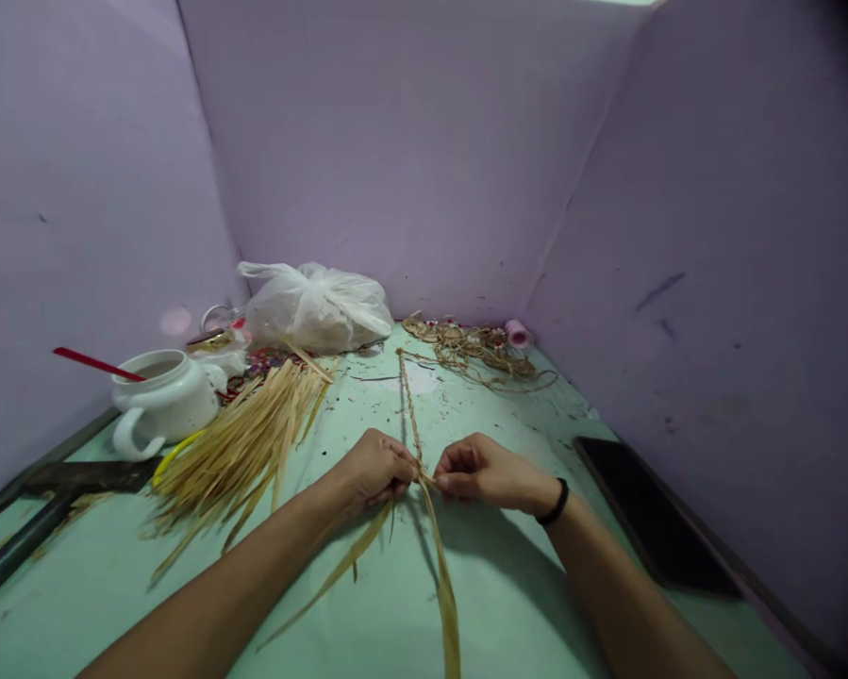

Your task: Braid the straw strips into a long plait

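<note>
A thin plaited cord of dried straw (409,396) runs from the middle of the green table toward me. My left hand (377,467) and my right hand (484,470) pinch it from either side where the plait ends, both with fingers closed on the strands. Two loose flat strips (441,575) trail from the pinch toward the near edge. A black band sits on my right wrist.
A pile of loose straw strips (243,443) lies left of my hands, by a white cup (165,396) holding a red stick. Behind are a white plastic bag (317,306), a tangle of finished cord (476,351), a pink spool (518,333). A dark flat slab (650,514) lies right; a black tool (48,500) left.
</note>
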A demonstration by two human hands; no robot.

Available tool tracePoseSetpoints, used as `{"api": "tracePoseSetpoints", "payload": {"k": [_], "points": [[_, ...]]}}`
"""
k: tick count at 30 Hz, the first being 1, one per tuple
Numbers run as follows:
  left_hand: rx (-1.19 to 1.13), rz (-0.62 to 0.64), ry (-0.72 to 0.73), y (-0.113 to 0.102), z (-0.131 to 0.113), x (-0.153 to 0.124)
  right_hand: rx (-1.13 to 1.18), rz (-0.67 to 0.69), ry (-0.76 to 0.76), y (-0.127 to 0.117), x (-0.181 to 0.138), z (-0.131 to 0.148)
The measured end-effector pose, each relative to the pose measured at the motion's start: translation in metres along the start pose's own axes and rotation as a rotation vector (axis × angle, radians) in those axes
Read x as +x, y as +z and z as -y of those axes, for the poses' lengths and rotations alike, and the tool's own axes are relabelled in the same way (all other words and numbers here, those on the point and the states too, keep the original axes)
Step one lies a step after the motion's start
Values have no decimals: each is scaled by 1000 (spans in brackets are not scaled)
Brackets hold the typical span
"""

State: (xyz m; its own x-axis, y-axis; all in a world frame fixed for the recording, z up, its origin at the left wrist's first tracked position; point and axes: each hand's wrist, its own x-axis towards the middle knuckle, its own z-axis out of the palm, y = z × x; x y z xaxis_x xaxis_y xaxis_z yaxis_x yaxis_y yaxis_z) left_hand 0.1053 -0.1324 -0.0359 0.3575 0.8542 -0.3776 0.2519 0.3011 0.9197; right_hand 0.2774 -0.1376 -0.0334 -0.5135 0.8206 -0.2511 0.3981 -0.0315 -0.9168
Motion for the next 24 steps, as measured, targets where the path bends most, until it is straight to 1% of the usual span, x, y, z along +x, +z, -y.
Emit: {"api": "tracePoseSetpoints", "payload": {"k": [1, 2, 4, 6, 8, 10, 12, 14, 16, 17, 19, 20, 23, 24], "points": [[-8, 0, -5, 2, 0, 0, 25, -5, 28, -6, -2, 0], [-15, 2, -12, 3, 1, 0, 56, -50, 49, -12, -3, 1], [-21, -7, -34, 6, 2, 0, 104, -228, 86, -24, -2, 3], [-5, -24, -55, 8, 4, 1, 86, -384, 140, -37, 4, 10], [46, -39, -36, 9, 10, 4, -8, -427, 189, -52, 15, 20], [107, -43, 32, 10, 18, 7, -90, -444, 192, -68, 32, 32], [143, -51, 106, 11, 26, 9, -115, -484, 163, -84, 56, 40], [147, -63, 146, 12, 30, 8, -132, -545, 134, -97, 87, 43], [159, -61, 200, 12, 30, 6, -220, -620, 104, -106, 122, 41], [175, -50, 231, 12, 28, 5, -303, -672, 94, -110, 140, 39], [215, -33, 280, 12, 24, 4, -505, -749, 116, -111, 174, 35], [233, -25, 287, 11, 22, 5, -616, -757, 150, -110, 189, 34], [263, 26, 263, 7, 22, 10, -715, -726, 176, -97, 222, 31], [270, 58, 252, 5, 24, 13, -771, -709, 223, -92, 229, 30]]}}
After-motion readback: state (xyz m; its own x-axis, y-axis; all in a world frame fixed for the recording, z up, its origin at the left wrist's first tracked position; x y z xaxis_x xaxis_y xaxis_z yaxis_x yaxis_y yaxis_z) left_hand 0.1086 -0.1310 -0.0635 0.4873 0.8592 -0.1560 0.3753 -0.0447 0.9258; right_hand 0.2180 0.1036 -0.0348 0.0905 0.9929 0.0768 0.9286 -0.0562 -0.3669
